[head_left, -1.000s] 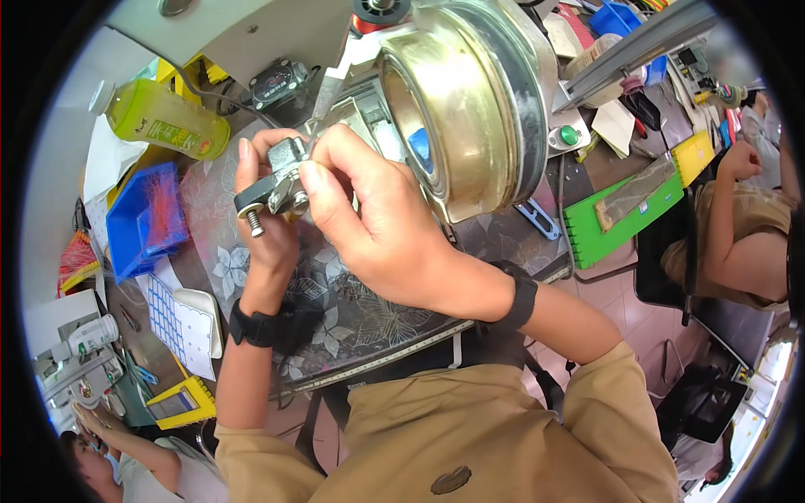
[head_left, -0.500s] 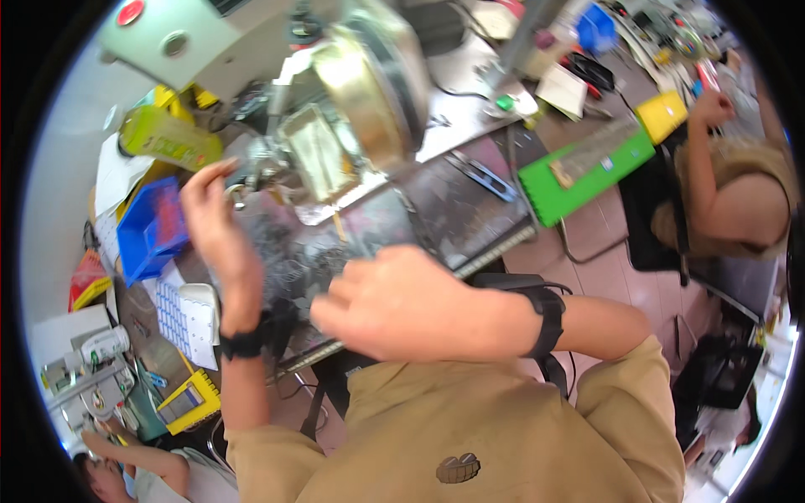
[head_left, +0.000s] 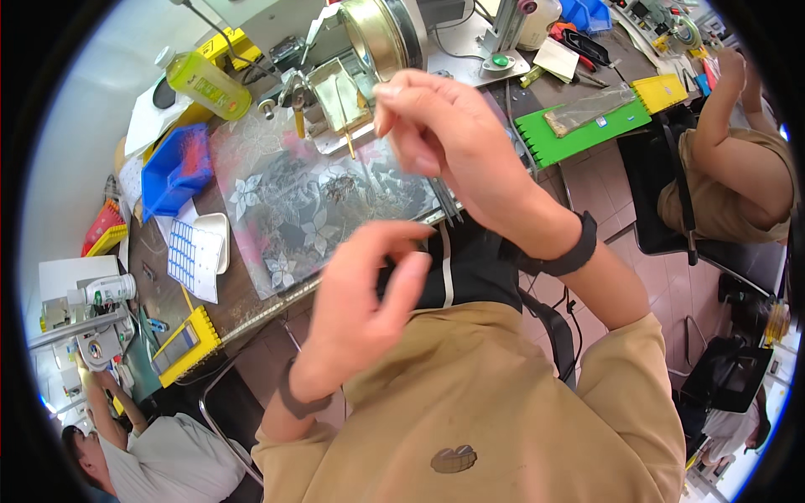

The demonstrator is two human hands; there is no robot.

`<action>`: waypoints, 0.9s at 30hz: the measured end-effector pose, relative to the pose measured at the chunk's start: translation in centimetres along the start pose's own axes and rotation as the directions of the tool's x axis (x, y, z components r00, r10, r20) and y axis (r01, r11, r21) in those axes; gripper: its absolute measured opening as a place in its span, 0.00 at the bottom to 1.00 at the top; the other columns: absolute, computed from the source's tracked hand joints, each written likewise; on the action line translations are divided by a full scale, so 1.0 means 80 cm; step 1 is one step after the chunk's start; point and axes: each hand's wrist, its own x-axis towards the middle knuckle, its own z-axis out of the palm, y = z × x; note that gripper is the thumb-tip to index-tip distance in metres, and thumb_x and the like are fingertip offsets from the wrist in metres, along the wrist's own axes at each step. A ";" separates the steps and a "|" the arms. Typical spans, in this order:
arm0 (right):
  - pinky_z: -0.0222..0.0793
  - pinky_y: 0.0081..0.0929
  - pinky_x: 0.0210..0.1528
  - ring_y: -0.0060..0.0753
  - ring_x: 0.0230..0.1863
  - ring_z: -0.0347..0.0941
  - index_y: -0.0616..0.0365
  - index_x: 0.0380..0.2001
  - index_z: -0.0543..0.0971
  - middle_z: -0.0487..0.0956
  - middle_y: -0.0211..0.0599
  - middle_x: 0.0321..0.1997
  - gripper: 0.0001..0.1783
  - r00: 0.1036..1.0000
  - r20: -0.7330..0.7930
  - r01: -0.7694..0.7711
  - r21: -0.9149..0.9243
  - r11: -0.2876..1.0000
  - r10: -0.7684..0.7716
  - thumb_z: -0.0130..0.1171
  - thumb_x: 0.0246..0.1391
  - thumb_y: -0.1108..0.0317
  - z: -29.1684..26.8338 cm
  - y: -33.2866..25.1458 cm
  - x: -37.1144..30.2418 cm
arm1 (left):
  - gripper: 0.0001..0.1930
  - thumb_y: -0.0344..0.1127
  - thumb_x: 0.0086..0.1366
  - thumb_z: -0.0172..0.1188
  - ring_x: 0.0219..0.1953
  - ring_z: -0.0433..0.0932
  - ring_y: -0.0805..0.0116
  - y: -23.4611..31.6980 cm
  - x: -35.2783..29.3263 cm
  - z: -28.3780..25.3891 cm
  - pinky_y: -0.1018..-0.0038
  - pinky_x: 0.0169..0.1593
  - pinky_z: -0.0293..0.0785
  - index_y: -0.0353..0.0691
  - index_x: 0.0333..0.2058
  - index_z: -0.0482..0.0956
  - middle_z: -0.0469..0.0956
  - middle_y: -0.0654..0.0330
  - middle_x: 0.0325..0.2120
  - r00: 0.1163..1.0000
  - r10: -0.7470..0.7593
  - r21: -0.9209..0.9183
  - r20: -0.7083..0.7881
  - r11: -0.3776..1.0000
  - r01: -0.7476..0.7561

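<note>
My right hand [head_left: 459, 141] is raised over the front of the workbench, its fingers curled and thumb and forefinger brought together. Whatever it may pinch is too small to make out. Thin dark metal prongs [head_left: 445, 201] show just below it by the bench edge; whether they touch the hand I cannot tell. Lower and to the left, my left hand [head_left: 362, 289] hovers before the bench edge, somewhat blurred, thumb and fingers apart and nothing visible between them. Beyond both hands a metal tray [head_left: 338, 94] with a thin stick [head_left: 349, 144] sits beside a round brass-coloured drum [head_left: 369, 38].
A clear flower-patterned mat [head_left: 293, 205] covers the bench. To its left are a blue bin [head_left: 172, 180], a yellow-green bottle [head_left: 205, 84] and a white dish [head_left: 220, 239]. A green board [head_left: 545, 151] juts out at right. Co-workers sit at both sides.
My right hand has risen up and to the right, fingers curling in. My left hand has drawn back from beside the blue bin, down and right toward my body. The view has shifted.
</note>
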 end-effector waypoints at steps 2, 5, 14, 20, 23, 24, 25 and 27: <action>0.54 0.16 0.22 0.10 0.17 0.57 0.57 0.27 0.77 0.70 0.20 0.17 0.16 0.983 -0.033 0.174 -0.168 0.970 -0.182 0.53 0.66 0.59 0.003 -0.002 0.000 | 0.10 0.30 0.65 0.58 0.35 0.79 0.64 0.007 -0.001 0.025 0.70 0.42 0.72 0.35 0.44 0.79 0.78 0.55 0.31 0.993 0.025 0.057 0.115 0.998 -0.032; 0.62 0.24 0.22 0.20 0.19 0.67 0.54 0.23 0.77 0.75 0.28 0.19 0.14 0.911 -0.017 0.348 -0.502 0.792 -0.411 0.54 0.63 0.63 0.013 0.010 0.001 | 0.09 0.31 0.63 0.62 0.35 0.78 0.59 0.018 -0.005 0.055 0.67 0.42 0.73 0.35 0.41 0.78 0.78 0.55 0.32 0.982 0.060 0.072 0.180 0.995 -0.074; 0.57 0.28 0.28 0.25 0.23 0.66 0.49 0.18 0.70 0.71 0.26 0.17 0.08 0.662 0.726 0.682 -0.687 -0.251 -0.187 0.59 0.41 0.64 0.079 0.100 -0.093 | 0.08 0.38 0.55 0.69 0.24 0.70 0.65 0.096 -0.108 -0.063 0.67 0.33 0.63 0.46 0.26 0.78 0.72 0.64 0.23 0.838 -0.028 0.376 0.545 0.901 -0.214; 0.65 0.37 0.32 0.35 0.26 0.74 0.52 0.20 0.75 0.76 0.27 0.20 0.07 0.636 0.769 0.771 -0.632 -0.077 0.068 0.60 0.43 0.64 0.091 0.123 -0.091 | 0.19 0.42 0.41 0.76 0.33 0.73 0.55 0.069 -0.027 -0.016 0.63 0.36 0.65 0.42 0.30 0.79 0.75 0.60 0.30 0.927 0.208 0.466 0.311 0.817 -0.339; 0.67 0.37 0.32 0.37 0.28 0.75 0.54 0.21 0.77 0.77 0.31 0.21 0.06 0.641 0.756 0.758 -0.651 0.039 0.134 0.60 0.44 0.64 0.097 0.129 -0.081 | 0.20 0.42 0.39 0.76 0.35 0.73 0.56 0.057 -0.025 0.011 0.62 0.37 0.66 0.43 0.30 0.78 0.73 0.60 0.31 0.930 0.217 0.486 0.296 0.804 -0.342; 0.68 0.37 0.32 0.38 0.28 0.76 0.54 0.22 0.77 0.77 0.32 0.22 0.06 0.649 0.744 0.744 -0.664 0.071 0.158 0.60 0.44 0.65 0.097 0.130 -0.078 | 0.20 0.41 0.39 0.76 0.35 0.72 0.56 0.054 -0.023 0.017 0.62 0.37 0.67 0.43 0.30 0.78 0.72 0.61 0.31 0.930 0.259 0.508 0.262 0.782 -0.361; 0.69 0.37 0.32 0.39 0.29 0.77 0.55 0.22 0.78 0.78 0.34 0.22 0.06 0.655 0.733 0.729 -0.677 0.103 0.182 0.60 0.44 0.65 0.096 0.131 -0.075 | 0.20 0.41 0.39 0.76 0.35 0.72 0.56 0.052 -0.020 0.021 0.62 0.37 0.67 0.43 0.30 0.78 0.72 0.61 0.31 0.927 0.261 0.500 0.269 0.785 -0.366; 0.70 0.37 0.32 0.40 0.30 0.78 0.56 0.23 0.79 0.79 0.36 0.24 0.06 0.660 0.719 0.699 -0.694 0.173 0.219 0.60 0.45 0.65 0.095 0.132 -0.070 | 0.18 0.39 0.39 0.74 0.34 0.71 0.59 0.051 -0.017 0.024 0.63 0.38 0.67 0.44 0.28 0.76 0.70 0.63 0.29 0.920 0.229 0.590 0.318 0.712 -0.382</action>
